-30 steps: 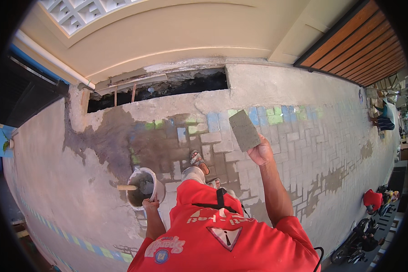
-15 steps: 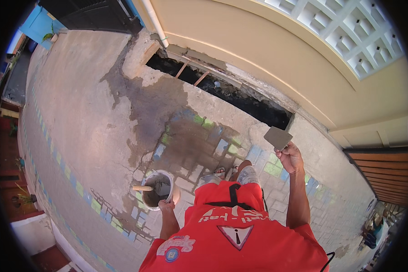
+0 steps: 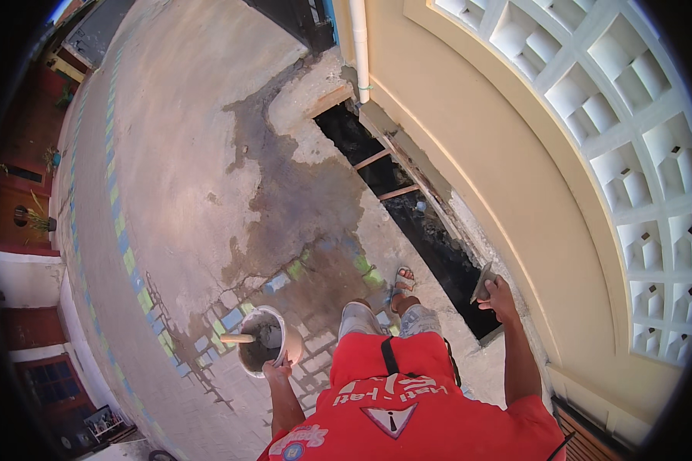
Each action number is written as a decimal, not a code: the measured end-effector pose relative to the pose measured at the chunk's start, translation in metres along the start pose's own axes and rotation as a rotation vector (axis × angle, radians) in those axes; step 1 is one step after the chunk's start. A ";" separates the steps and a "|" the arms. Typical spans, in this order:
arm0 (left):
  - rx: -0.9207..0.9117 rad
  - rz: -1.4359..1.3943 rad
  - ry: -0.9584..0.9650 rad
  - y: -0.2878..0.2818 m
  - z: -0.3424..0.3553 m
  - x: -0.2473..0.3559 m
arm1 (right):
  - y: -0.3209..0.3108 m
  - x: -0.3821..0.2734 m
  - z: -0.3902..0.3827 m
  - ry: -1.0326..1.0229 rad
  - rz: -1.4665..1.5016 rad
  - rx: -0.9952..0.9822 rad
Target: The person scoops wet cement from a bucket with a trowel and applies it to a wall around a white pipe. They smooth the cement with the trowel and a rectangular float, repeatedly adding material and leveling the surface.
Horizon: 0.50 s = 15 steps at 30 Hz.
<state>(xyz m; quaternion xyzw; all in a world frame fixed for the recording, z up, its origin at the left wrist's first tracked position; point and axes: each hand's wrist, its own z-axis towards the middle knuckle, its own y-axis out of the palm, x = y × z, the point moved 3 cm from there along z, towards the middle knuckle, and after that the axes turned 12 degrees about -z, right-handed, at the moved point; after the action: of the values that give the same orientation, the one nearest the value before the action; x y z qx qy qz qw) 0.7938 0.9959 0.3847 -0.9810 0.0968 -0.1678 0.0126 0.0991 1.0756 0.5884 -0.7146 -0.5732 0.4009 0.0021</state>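
My left hand [image 3: 278,370] grips the near rim of a pale bucket [image 3: 292,343], holding it low at my left. Inside is grey, wet-looking mortar [image 3: 269,336], and the wooden handle [image 3: 237,338] of some tool juts out over the left rim; the tool's head is hidden. My right hand [image 3: 500,300] is closed round a thin, flat grey plate [image 3: 483,283], seen nearly edge-on, whose exact kind I cannot make out. That hand is over the wall-side edge of an open drain [image 3: 447,265], a long dark trench at the foot of the wall.
Two thin bars [image 3: 398,192] span the drain. A beige wall [image 3: 469,154] with white lattice blocks [image 3: 580,115] rises on the right, a white pipe [image 3: 359,50] running down it. Wet paving [image 3: 307,203] spreads left of the drain. My sandalled foot [image 3: 402,283] stands near its edge.
My view has turned, and the drain and wall now run more steeply up the picture. My right hand has brought the plate over to the wall side, tilting it from face-on to edge-on.
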 end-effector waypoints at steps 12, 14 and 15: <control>-0.373 -0.153 0.179 0.291 -0.137 -0.092 | 0.089 -0.231 0.243 -0.535 -0.690 0.178; -0.398 -0.040 0.165 0.357 -0.142 -0.103 | 0.113 -0.259 0.287 -0.631 -0.714 0.206; -0.404 0.016 0.149 0.389 -0.134 -0.117 | 0.127 -0.263 0.322 -0.711 -0.720 0.233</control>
<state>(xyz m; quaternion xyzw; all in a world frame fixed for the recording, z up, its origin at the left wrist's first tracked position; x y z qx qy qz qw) 0.5691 0.6376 0.4506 -0.9477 0.1371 -0.2168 -0.1900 0.0119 0.6693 0.4609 -0.2866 -0.6996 0.6541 0.0246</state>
